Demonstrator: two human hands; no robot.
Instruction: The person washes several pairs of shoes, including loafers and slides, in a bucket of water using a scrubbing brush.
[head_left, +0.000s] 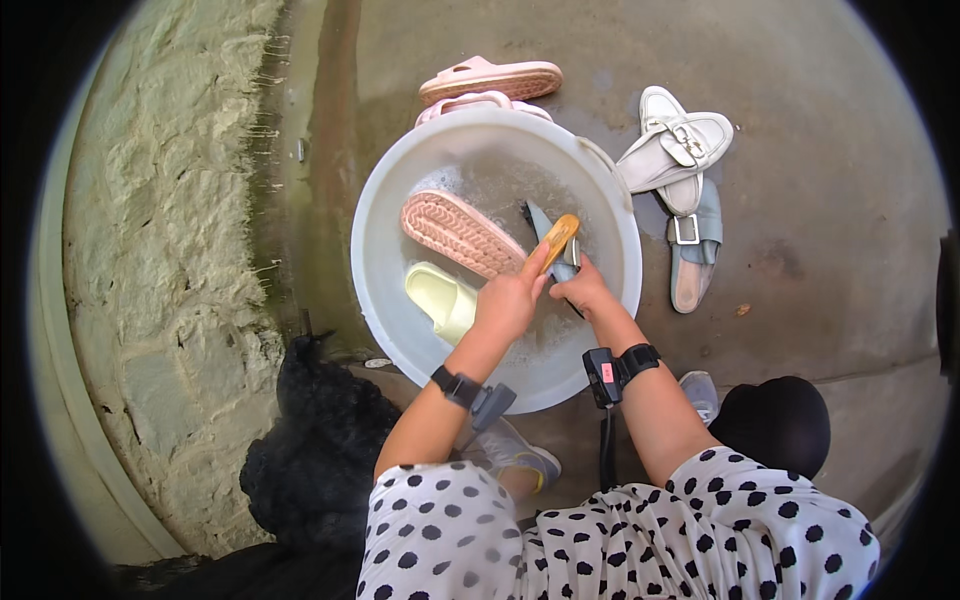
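Observation:
My left hand (508, 301) grips a wooden-backed scrub brush (560, 238), its bristles hidden from me. Beneath the brush, my right hand (587, 289) holds a light blue slipper (538, 219) with a metal buckle, tilted on its side over the basin. Both hands are inside a large white plastic basin (363, 247) of cloudy, sudsy water. To their left a pink slipper (461, 232) floats or rests with its patterned sole up. Below that, a pale yellow slide (442, 300) sits partly hidden by my left forearm.
Pink slides (491, 79) stand against the basin's far side. White loafer mules (681, 146) lie crossed at the right, overlapping a blue buckled slipper (697, 255) on the wet concrete floor (810, 225). A rough stone wall (165, 262) runs along the left, with a black furry mass (322, 442) near it.

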